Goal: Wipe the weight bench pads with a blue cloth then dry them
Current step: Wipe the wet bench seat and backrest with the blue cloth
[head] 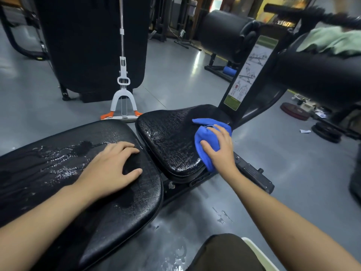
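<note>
Gleaming wet seat pad (172, 137), grey gym floor (273, 153)

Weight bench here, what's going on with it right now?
A person is wiping down a black padded weight bench. The right hand presses a bunched blue cloth against the right edge of the small black seat pad, which glistens with moisture. The left hand rests flat on the long black back pad, also streaked wet. Neither pad looks dried yet.
</note>
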`<state>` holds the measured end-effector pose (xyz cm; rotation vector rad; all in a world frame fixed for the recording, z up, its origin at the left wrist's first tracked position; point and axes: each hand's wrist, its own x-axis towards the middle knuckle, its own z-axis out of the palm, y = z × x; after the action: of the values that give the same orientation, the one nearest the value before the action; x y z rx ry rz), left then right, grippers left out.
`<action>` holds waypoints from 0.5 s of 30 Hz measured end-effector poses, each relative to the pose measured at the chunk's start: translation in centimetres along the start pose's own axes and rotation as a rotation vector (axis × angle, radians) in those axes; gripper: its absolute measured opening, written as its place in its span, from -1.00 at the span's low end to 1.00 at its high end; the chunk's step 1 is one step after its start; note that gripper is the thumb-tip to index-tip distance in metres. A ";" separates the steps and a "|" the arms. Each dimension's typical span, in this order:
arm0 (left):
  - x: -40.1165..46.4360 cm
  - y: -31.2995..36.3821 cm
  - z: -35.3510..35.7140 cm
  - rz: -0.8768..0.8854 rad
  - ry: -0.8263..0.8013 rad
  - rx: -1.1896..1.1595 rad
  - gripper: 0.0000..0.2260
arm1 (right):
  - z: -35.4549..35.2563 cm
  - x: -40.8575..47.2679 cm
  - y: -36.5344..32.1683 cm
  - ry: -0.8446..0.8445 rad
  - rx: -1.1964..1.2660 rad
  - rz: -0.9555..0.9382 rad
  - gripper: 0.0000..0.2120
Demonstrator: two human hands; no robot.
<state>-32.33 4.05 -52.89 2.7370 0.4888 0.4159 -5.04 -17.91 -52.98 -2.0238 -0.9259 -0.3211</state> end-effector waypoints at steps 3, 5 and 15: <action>0.0 0.1 0.0 -0.005 0.000 0.012 -0.34 | -0.4 2.7 1.1 0.022 -0.021 0.097 -0.48; 0.0 0.1 0.0 -0.009 -0.008 0.015 -0.34 | -0.5 4.6 1.5 0.030 -0.069 0.181 -0.49; 0.0 0.1 -0.1 -0.009 -0.004 0.029 -0.35 | 0.2 7.1 -0.7 0.047 -0.327 0.504 -0.42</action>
<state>-32.32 3.93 -52.79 2.7622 0.5098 0.4043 -0.68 -14.04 -48.88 -2.4522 -0.3215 -0.2485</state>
